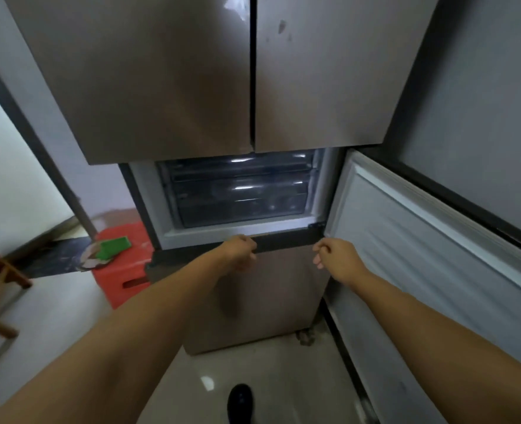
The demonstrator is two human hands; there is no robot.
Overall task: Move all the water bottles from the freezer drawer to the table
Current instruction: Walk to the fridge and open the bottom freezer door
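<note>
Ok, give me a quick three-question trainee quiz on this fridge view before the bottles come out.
1. True or false: the freezer door at the right is swung open.
2. Which is shut? A) the two upper fridge doors B) the freezer door
3. Fill in: the clear freezer drawers are pushed ____ the compartment, none pulled out.

Key: 1 true. 2 A. 3 into. Note: the left hand and right hand are loosely curled near the compartment's lower edge and hold nothing; no water bottle can be made out through the drawer fronts.
</note>
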